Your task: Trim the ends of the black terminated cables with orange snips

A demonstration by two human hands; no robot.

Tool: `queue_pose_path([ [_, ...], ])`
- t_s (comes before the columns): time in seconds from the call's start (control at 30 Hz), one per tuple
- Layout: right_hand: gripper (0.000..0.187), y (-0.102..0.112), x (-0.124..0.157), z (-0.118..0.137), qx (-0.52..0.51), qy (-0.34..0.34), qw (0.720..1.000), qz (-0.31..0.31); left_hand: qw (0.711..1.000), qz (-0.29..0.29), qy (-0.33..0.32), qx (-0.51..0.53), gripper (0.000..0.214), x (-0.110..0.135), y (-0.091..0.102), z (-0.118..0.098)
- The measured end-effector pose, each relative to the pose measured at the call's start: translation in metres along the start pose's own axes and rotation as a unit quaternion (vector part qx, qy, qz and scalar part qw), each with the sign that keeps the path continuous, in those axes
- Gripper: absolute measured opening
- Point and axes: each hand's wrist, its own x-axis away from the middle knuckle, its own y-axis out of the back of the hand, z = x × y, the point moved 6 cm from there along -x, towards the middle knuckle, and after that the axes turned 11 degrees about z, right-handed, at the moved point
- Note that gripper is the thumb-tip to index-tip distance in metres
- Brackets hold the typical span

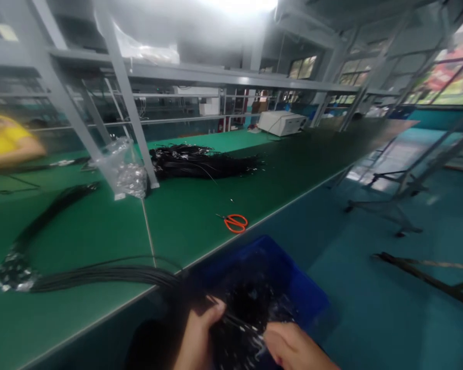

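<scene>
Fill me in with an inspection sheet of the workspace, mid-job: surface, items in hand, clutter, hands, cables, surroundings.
Surface: green bench top, a pale seam running across it.
Job's things: dark strand between the hands; blue bin below the bench edge, with dark and shiny pieces in it, blurred.
Clutter: orange-handled scissors near the bench edge; clear bag of shiny pieces by a shelf post.
Hands: left hand pinches the strand; right hand is curled near its other end, grip unclear.
Cables: long black bundle crosses the bench edge; black pile lies farther back.
Surroundings: metal shelf; white box; person in yellow, far left.
</scene>
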Motion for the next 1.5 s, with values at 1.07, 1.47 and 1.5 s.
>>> queue_pose_path([
  [1.07,0.019,-0.016,-0.043,-0.022,-0.280,-0.010,0.956,0.083,0.994,0.058,0.090,0.035,0.025,-0.008,-0.009,-0.017],
  [1.47,0.032,-0.018,-0.059,-0.011,-0.287,0.015,0.954,0.087,0.992,0.070,0.101,-0.031,0.020,-0.007,-0.006,-0.021],
  [1.5,0.032,-0.016,-0.060,-0.011,-0.280,0.019,0.956,0.078,0.991,0.074,0.102,-0.035,0.019,-0.007,-0.006,-0.021],
])
